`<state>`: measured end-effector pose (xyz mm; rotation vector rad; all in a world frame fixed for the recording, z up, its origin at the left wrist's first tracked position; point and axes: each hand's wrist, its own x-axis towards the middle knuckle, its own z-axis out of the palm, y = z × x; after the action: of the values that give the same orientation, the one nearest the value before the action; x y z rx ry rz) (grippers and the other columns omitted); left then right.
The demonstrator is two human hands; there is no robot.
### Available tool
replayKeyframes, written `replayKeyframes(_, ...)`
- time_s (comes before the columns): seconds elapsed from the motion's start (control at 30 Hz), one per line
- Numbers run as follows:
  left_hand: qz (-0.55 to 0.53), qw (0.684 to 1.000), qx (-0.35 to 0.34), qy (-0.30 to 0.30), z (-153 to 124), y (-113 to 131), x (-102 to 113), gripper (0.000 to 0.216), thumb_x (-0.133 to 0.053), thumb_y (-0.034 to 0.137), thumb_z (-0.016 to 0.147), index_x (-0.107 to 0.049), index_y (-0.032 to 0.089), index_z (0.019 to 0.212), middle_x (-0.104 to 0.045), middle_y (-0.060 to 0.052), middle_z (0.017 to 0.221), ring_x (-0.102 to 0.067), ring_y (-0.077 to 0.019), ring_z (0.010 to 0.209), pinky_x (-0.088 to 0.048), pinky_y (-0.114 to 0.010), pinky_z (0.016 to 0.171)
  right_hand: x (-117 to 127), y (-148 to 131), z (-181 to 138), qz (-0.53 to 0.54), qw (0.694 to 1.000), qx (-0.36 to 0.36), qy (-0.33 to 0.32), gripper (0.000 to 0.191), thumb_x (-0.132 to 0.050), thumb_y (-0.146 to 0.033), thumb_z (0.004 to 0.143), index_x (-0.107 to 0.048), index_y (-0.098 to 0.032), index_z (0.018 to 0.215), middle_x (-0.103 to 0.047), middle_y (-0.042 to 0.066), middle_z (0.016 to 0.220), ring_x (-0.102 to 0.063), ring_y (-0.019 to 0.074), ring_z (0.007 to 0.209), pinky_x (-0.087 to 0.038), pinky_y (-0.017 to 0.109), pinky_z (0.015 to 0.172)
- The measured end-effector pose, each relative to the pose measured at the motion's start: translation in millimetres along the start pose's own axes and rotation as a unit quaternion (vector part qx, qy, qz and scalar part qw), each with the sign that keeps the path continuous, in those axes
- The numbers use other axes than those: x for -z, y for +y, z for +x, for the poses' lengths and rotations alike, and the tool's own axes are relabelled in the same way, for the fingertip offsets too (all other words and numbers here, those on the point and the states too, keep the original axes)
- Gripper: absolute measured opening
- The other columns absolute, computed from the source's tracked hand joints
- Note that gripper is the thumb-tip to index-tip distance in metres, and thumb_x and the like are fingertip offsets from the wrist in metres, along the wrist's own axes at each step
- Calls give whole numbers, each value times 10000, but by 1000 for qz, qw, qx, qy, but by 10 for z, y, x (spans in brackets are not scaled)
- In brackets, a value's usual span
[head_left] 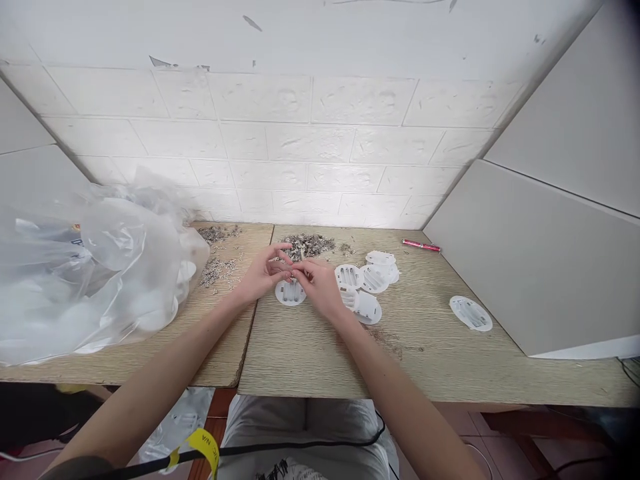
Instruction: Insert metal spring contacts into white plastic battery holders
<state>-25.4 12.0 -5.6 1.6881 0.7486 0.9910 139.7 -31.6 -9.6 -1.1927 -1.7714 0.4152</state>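
Both my hands meet over a round white plastic disc lying on the wooden table. My left hand has its fingers pinched together just above the disc. My right hand is closed in a pinch too, fingertips touching those of the left. What they pinch is too small to make out. A pile of small grey metal pieces lies just behind the hands. Several more white discs sit to the right of my right hand.
A large clear plastic bag with white parts covers the left of the table. More metal pieces are scattered beside it. A single white disc and a red pen lie at the right, near a grey side panel.
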Motion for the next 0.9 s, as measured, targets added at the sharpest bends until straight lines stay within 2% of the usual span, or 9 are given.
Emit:
replayKeyframes(0.13, -41, 998, 51, 22, 6, 27, -11, 680, -789, 285, 659, -466, 200, 1251, -578, -42, 971, -664, -162, 710, -576, -288, 577, -37, 9, -18, -22, 1000, 12, -18, 164, -576, -129, 862, -713, -193, 926, -642, 31, 834, -567, 139, 719, -426, 269, 669)
replayKeyframes(0.27, -85, 988, 112, 58, 4, 81, -4, 758, -830, 213, 592, -476, 201, 1261, -611, -41, 953, -653, -139, 650, -568, -263, 516, -55, 26, -26, -42, 999, 22, -21, 185, -570, -98, 855, -716, -185, 928, -609, 26, 803, -550, 133, 700, -419, 261, 663)
replayKeyframes(0.43, -174, 959, 206, 84, 7, 139, 31, 624, -810, 115, 594, -558, 164, 1163, -673, -85, 1007, -679, -145, 750, -576, -234, 605, -43, 20, -23, -22, 1000, 17, -6, 180, -545, -123, 869, -712, -192, 865, -598, 28, 794, -550, 136, 703, -419, 259, 659)
replayKeyframes(0.53, -183, 956, 221, 65, 16, 125, 87, 504, -789, 168, 642, -603, 151, 1110, -670, -128, 1098, -690, -181, 838, -576, -268, 678, -19, 2, -11, 8, 1000, -16, 15, 153, -552, -148, 853, -694, -191, 817, -620, 24, 780, -556, 143, 717, -427, 267, 673)
replayKeyframes(0.6, -128, 970, 197, 58, 24, 88, 134, 452, -770, 264, 678, -627, 157, 1093, -668, -127, 1099, -677, -166, 771, -549, -267, 612, 2, -10, 0, 33, 998, -52, 28, 129, -562, -169, 833, -685, -189, 801, -635, 23, 774, -558, 149, 725, -433, 275, 678)
replayKeyframes(0.7, 72, 987, 128, 66, 35, 20, 191, 387, -721, 403, 707, -687, 159, 1006, -686, -75, 890, -562, -110, 595, -421, -223, 479, 34, -15, 19, 86, 987, -127, 40, 107, -575, -227, 805, -672, -181, 802, -638, 25, 764, -549, 150, 701, -436, 279, 647)
replayKeyframes(0.8, 258, 963, 68, 36, 32, -10, 200, 346, -656, 473, 737, -730, 171, 890, -628, -22, 667, -470, -109, 548, -341, -230, 479, 50, 6, 29, 145, 972, -180, 44, 137, -589, -286, 782, -665, -173, 803, -588, 6, 684, -499, 134, 622, -410, 264, 579)
replayKeyframes(0.9, 346, 936, 67, -7, 18, 8, 176, 373, -585, 510, 777, -736, 199, 916, -622, -13, 649, -479, -130, 560, -318, -246, 498, 46, 34, 29, 192, 960, -200, 39, 166, -613, -327, 764, -664, -172, 798, -530, -13, 637, -455, 118, 583, -378, 250, 540)
